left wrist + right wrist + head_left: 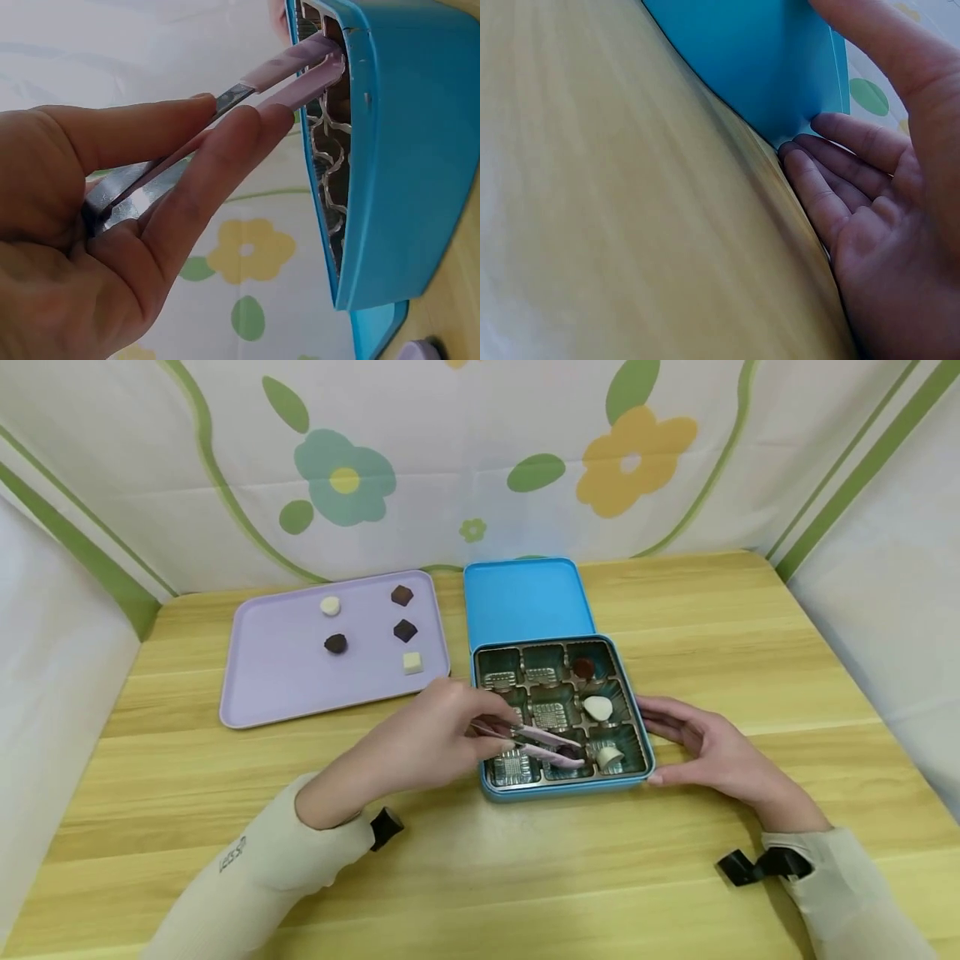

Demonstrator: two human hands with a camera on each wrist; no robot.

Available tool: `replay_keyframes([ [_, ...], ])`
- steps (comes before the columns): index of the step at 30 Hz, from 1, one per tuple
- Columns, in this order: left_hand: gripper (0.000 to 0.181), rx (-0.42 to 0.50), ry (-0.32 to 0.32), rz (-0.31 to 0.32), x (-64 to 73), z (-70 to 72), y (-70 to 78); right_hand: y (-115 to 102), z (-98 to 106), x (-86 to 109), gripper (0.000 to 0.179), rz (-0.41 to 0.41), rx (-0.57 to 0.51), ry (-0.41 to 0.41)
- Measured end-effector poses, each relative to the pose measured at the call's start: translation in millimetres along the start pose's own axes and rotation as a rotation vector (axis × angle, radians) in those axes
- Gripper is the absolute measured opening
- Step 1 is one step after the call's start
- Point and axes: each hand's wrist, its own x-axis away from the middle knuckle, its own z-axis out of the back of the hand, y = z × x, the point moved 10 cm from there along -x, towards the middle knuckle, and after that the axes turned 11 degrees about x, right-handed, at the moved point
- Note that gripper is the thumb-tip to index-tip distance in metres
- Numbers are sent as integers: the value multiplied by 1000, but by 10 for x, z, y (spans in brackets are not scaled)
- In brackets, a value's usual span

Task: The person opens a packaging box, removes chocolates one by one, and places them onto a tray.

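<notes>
My left hand (442,731) pinches small metal tongs (142,180) with pink-covered tips, between thumb and fingers. The tips reach into the front middle compartment of a blue tin box (566,792), on either side of a dark chocolate (568,752). My right hand (712,747) rests against the tin's right side, its thumb at the front corner and its fingertips (791,150) low on the wall. In the right column of the divided insert sit a reddish-brown chocolate (583,669), a white chocolate (597,707) and a cream, cup-shaped chocolate (609,757).
Left of the tin, a lilac tray (277,652) carries several chocolates, among them a round white piece (330,606), a dark piece (336,644) and a cream square (412,662). The tin's blue lid (527,602) lies folded back behind it, near the flowered cloth (480,460).
</notes>
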Motion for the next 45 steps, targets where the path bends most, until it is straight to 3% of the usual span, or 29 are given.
replay_keyframes([
  [7,20,166,62,4,174,108,-166,13,-12,-5,91,4,-12,-10],
  [14,24,252,104,10,299,157,-279,53,-30,51,90,6,-14,-14],
  [20,24,378,154,35,404,207,-392,64,-34,69,90,4,-31,-16],
  [29,26,462,228,146,587,298,-558,51,-32,72,90,-13,-10,-17],
  [35,27,468,302,152,775,459,-681,30,-26,60,90,-16,-4,-20],
  [45,29,504,452,163,1209,810,-938,0,1,22,90,-13,16,-26],
])
